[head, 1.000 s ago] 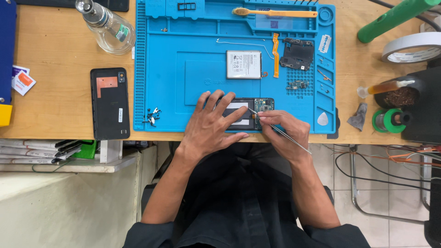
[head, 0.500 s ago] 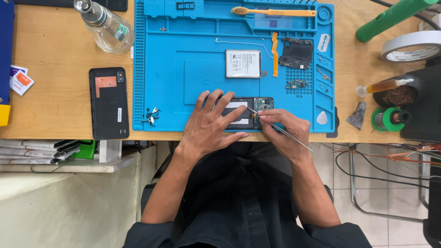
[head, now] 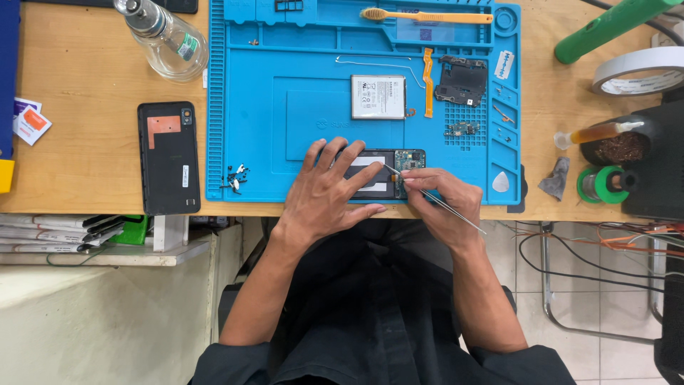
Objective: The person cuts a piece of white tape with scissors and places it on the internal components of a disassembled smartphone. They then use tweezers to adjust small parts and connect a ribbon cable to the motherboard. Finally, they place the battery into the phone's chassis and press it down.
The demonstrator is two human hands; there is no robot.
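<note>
1. Tweezers [head: 434, 201] sit pinched in the right hand [head: 440, 203], whose grip is closed around them; the tips touch the opened phone [head: 385, 173] beside its green circuit board [head: 410, 160].
2. Left hand [head: 329, 189] lies flat with fingers spread, pressing on the opened phone; its grip is released and grasps nothing.
3. Opened phone lies on the blue mat [head: 285, 107], at the mat's near edge, partly hidden under the left hand.
4. Battery [head: 377, 97] lies on the blue mat just beyond the opened phone, apart from it.
5. Orange flex strip [head: 427, 82] and black frame part [head: 462, 80] lie on the mat to the right of the battery.
6. Small screws [head: 235, 177] are clustered at the mat's near left corner.
7. Black back cover [head: 169, 157] lies on the worktop [head: 85, 128] just left of the mat.
8. Glass bottle [head: 165, 39] stands off the mat's far left corner.
9. Tape roll [head: 636, 71] and green solder spool [head: 600, 184] lie well to the right of the mat.
</note>
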